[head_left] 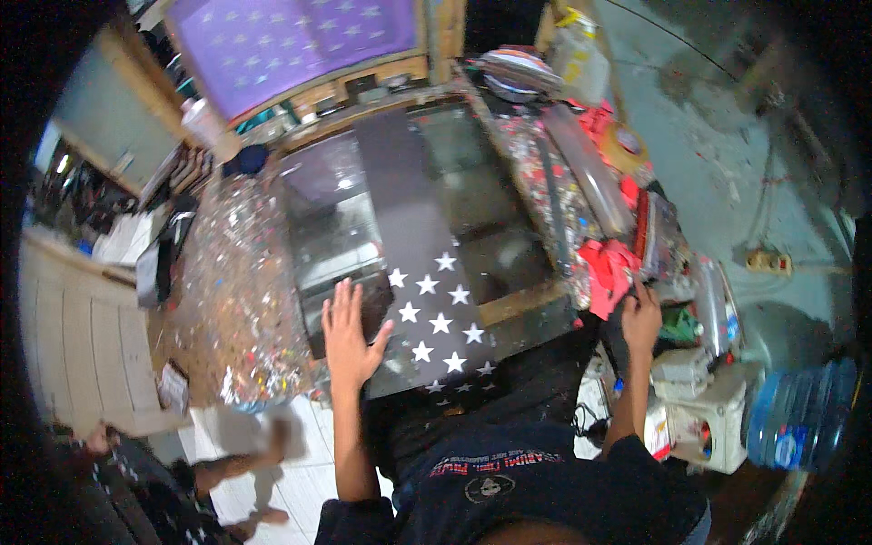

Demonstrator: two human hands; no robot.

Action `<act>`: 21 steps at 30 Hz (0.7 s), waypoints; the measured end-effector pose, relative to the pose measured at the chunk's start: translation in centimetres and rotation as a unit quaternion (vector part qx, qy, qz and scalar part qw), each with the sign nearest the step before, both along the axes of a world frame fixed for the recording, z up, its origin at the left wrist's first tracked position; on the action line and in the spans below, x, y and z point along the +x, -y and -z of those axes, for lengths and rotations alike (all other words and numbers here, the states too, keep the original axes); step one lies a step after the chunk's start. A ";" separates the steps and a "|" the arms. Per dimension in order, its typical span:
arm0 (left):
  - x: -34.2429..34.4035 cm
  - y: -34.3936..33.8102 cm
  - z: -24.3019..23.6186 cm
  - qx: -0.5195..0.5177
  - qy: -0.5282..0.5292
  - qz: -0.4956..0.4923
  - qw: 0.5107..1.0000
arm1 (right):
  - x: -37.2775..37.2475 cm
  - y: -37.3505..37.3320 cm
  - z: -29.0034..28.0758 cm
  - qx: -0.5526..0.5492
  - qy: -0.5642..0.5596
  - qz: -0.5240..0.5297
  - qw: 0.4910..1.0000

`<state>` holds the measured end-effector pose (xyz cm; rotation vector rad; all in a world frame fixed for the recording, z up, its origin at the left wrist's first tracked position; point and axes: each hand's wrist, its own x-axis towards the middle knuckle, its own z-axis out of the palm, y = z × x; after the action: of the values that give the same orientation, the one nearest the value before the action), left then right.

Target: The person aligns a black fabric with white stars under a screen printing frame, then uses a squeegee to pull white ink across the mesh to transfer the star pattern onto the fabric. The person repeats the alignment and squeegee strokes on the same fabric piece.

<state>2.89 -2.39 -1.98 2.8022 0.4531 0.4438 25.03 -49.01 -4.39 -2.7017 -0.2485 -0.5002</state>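
Long dark fabric strip with white stars [418, 241] on framed glass tabletop [486, 204]

Left hand [351, 343] spread beside it, gripping nothing; right hand [642, 320] bent-fingered near crumpled pink-red cloth [603, 272], grip unclear; step seemingly positioning; next move likely calls for even smoothing.

The strip [409, 204] lay over the glass panel [486, 204] on the tabletop [236, 272], with the framed screen [300, 45] behind and the tape roll [625, 150] to the right.

A paint-spattered counter [238, 263], glass panel [490, 209] at its centre; on the panel, a dark star-printed strip [411, 195] running from twelve towards six o'clock; clear roll [589, 173] and tape roll [627, 153] at two; pink cloth [603, 272] at three.
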 end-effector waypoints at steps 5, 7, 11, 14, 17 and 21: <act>-0.4 0.0 0.1 -0.008 0.008 -0.009 1.000 | 0.1 0.9 0.8 -0.105 0.028 0.009 0.994; -0.7 0.0 0.1 -0.009 0.001 -0.016 1.000 | -0.4 -0.1 -1.0 -0.100 -0.041 0.015 0.994; -0.5 0.1 0.2 -0.012 0.013 -0.017 1.000 | -0.5 0.6 -0.8 -0.100 -0.070 0.013 0.992; -0.4 0.2 0.3 -0.013 0.012 -0.017 1.000 | -0.5 0.6 -1.2 -0.102 -0.069 -0.002 0.992; -0.5 0.1 0.5 -0.004 0.017 -0.015 1.000 | -0.9 1.2 -1.6 -0.120 -0.058 -0.021 0.991; -0.5 0.0 0.6 -0.006 0.024 -0.012 1.000 | -1.4 2.9 -1.2 -0.144 -0.018 -0.040 0.989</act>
<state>2.42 -2.37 -2.57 2.7715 0.4783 0.5103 23.59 -51.96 -3.21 -2.9609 -0.4491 -0.4190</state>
